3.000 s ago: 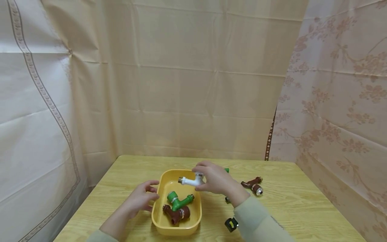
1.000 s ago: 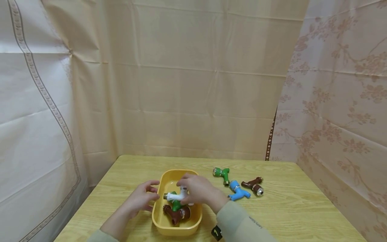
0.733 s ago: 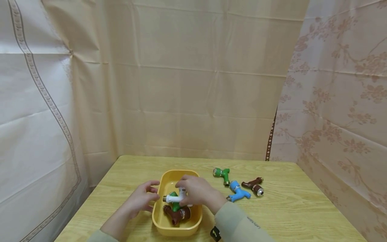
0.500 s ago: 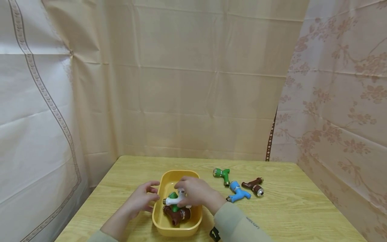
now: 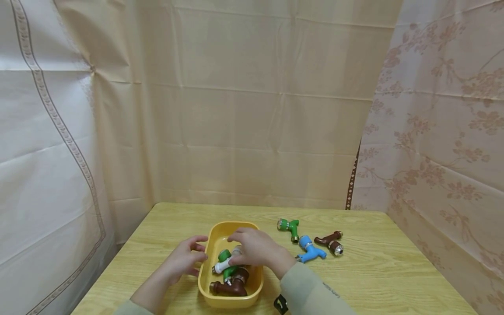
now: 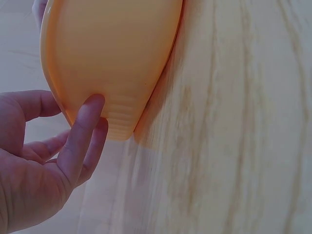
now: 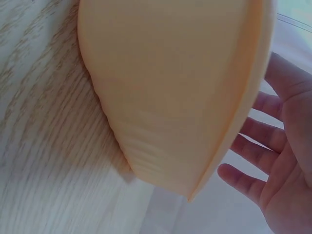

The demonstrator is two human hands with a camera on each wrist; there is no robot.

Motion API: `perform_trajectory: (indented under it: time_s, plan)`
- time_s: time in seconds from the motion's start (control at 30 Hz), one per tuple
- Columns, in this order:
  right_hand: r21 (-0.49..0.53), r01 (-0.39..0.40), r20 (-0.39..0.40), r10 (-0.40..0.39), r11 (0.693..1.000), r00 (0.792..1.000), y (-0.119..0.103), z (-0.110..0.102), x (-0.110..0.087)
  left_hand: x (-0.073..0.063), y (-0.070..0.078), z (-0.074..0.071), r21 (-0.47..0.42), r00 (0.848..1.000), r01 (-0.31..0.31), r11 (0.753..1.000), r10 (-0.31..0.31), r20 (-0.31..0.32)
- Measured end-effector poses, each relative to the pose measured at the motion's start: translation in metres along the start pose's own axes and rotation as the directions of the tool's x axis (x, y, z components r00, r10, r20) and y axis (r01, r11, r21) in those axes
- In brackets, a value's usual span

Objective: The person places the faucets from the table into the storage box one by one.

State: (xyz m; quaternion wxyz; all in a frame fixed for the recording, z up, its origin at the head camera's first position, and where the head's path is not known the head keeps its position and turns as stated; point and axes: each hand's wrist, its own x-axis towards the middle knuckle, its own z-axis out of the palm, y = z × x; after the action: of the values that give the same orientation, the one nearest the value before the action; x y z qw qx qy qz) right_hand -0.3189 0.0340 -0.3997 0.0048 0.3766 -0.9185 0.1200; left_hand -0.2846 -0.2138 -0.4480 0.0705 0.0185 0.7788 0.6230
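Observation:
A yellow plastic tub [image 5: 230, 302] stands on the table with several small faucets in it. The white faucet [image 5: 223, 265] leans across a green faucet [image 5: 224, 255], and a brown faucet [image 5: 228, 288] lies at the near end. My right hand [image 5: 256, 248] is over the tub's right rim, thumb by the white faucet and fingers spread apart above it; its knob is partly hidden. On the tub's other side, my left hand [image 5: 183, 260] rests its loosely bent fingers against the outer wall, as the left wrist view shows with the fingers [image 6: 87, 122] touching it.
Right of the tub lie another green faucet [image 5: 290, 227], a blue faucet [image 5: 309, 250] and another brown faucet [image 5: 330, 241]. A black object [image 5: 281, 303] shows beside the right sleeve. Curtains hang behind the wooden table [image 5: 374, 271] and at both sides.
My right hand carried the white faucet left and down into the tub, and its fingers have now parted from it. The white faucet tipped, and the brown one beneath turned over. My left hand stayed put.

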Motion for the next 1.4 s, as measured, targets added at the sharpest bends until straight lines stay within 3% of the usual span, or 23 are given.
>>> perform_trajectory:
  time_s: [0.73, 1.4]
  plan:
    - [0.033, 0.011, -0.101, -0.007, 0.999, 0.995, 0.013, -0.027, -0.018, 0.002, -0.001, 0.000, 0.010, 1.000, 0.000, 1.000, 0.000, -0.012]
    - [0.140, -0.013, -0.245, 0.048, 0.990, 0.968, 0.037, -0.040, -0.045, 0.001, 0.001, 0.000, 0.017, 1.000, 0.002, 1.000, -0.002, -0.013]
